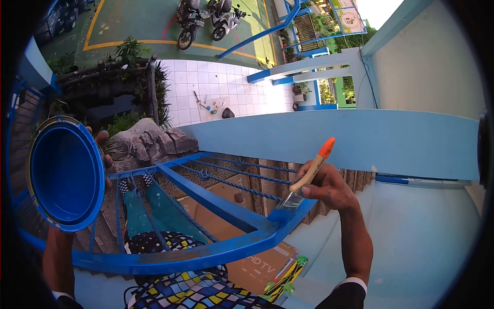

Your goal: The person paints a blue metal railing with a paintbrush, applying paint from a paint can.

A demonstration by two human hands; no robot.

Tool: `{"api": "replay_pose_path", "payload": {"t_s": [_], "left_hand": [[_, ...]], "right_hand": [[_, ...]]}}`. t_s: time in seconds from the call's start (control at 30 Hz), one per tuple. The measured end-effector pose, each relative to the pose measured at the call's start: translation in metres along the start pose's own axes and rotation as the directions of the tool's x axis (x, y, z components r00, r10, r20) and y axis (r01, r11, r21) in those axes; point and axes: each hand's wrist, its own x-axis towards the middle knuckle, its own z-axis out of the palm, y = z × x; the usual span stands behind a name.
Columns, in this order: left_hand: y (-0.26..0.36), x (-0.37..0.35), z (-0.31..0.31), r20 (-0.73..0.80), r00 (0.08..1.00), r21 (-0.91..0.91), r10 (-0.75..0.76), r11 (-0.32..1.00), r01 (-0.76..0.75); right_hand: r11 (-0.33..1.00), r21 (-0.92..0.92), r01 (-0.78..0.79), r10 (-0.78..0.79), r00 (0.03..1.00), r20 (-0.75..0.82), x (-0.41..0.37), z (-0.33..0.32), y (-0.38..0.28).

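A round can of blue paint [67,172] is in my left hand [105,154], its open mouth facing me. The fingers wrap round its right side from behind; the rest of the hand is hidden by the can. My right hand [332,188] is closed on a paintbrush [312,172] with a pale wooden handle and an orange tip. The brush points down and left, its bristles against the blue metal railing [206,257] near the corner where a bar joins. Some worn, darker patches show on the railing's top. Twisted blue bars [236,186] run below it.
Stairs [360,179] and flattened cardboard [257,270] lie below the railing. A light blue wall [319,136] runs across behind it. Rocks [146,141] stand at left. Farther down are white tiles [190,77] with small items, and parked motorbikes [188,23].
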Motion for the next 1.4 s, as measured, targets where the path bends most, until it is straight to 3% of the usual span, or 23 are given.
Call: {"api": "replay_pose_path", "payload": {"t_s": [0.1, 0.2, 0.23, 0.33, 0.37, 0.47, 0.57, 0.63, 0.67, 0.7, 0.8, 0.83, 0.93, 1.07, 1.23, 1.33, 1.4], "left_hand": [[0.001, -0.006, -0.002, -0.051, 0.998, -0.006, 0.028, 1.0, -0.029], [-0.003, -0.01, -0.001, -0.131, 0.987, 0.0, 0.089, 0.996, -0.089], [-0.002, -0.011, -0.002, -0.129, 0.988, -0.006, 0.09, 0.996, -0.091], [-0.002, -0.013, -0.003, -0.123, 0.989, -0.065, 0.077, 0.994, -0.085], [-0.002, -0.014, -0.003, -0.123, 0.99, -0.08, 0.073, 0.993, -0.084], [-0.002, -0.016, 0.002, -0.128, 0.989, -0.101, 0.076, 0.991, -0.089], [0.0, -0.017, 0.002, -0.124, 0.99, -0.113, 0.067, 0.99, -0.081], [-0.001, -0.019, 0.005, -0.137, 0.987, -0.087, 0.08, 0.992, -0.092], [0.0, -0.02, 0.006, -0.137, 0.987, -0.074, 0.086, 0.993, -0.096], [0.0, -0.021, 0.006, -0.138, 0.986, -0.061, 0.092, 0.993, -0.101], [0.003, -0.024, 0.005, -0.099, 0.991, -0.03, 0.093, 0.995, -0.096], [0.006, -0.024, 0.003, -0.07, 0.994, -0.026, 0.079, 0.996, -0.081], [0.01, -0.027, -0.001, -0.025, 0.998, -0.001, 0.059, 0.998, -0.059], [0.005, -0.027, -0.002, -0.091, 0.992, -0.086, 0.088, 0.992, -0.096], [0.005, -0.025, 0.004, -0.07, 0.996, -0.099, 0.062, 0.993, -0.069], [0.008, -0.026, 0.003, -0.058, 0.997, -0.062, 0.059, 0.996, -0.063], [0.008, -0.026, 0.001, -0.059, 0.997, -0.073, 0.054, 0.996, -0.059]], "right_hand": [[0.952, -0.263, -0.156, 0.109, 0.977, -0.184, 0.007, -0.013, 0.012], [0.75, -0.614, -0.246, -0.068, 0.894, -0.442, 0.003, -0.017, 0.002], [0.699, -0.683, -0.212, -0.162, 0.883, -0.44, 0.002, -0.014, -0.001], [0.684, -0.705, -0.19, -0.053, 0.95, -0.308, 0.002, 0.021, -0.03], [0.657, -0.717, -0.232, 0.068, 0.966, -0.25, 0.001, 0.04, -0.044], [0.575, -0.804, 0.154, -0.098, 0.988, 0.12, 0.0, 0.074, -0.042], [0.789, -0.614, 0.017, 0.075, 0.99, 0.124, 0.004, 0.086, -0.057], [0.948, -0.313, -0.057, 0.06, 0.998, 0.001, 0.002, 0.09, -0.064], [0.987, -0.143, -0.078, 0.07, 0.996, -0.061, 0.002, 0.092, -0.066], [0.995, -0.088, -0.042, 0.03, 0.992, -0.126, 0.005, 0.088, -0.052], [0.96, -0.22, -0.174, 0.153, 0.982, -0.109, 0.01, 0.069, -0.023], [0.883, -0.387, -0.265, 0.217, 0.962, -0.164, 0.009, 0.066, -0.025], [0.82, -0.516, -0.25, 0.129, 0.957, -0.259, 0.01, 0.048, -0.024], [0.968, -0.205, -0.141, 0.085, 0.962, -0.26, 0.001, 0.051, -0.032], [0.816, -0.472, -0.333, 0.268, 0.942, -0.201, 0.02, 0.034, 0.001], [0.752, -0.537, -0.381, 0.204, 0.911, -0.36, 0.021, 0.026, -0.024], [0.869, -0.393, -0.3, 0.157, 0.922, -0.355, 0.018, 0.04, -0.041]]}}
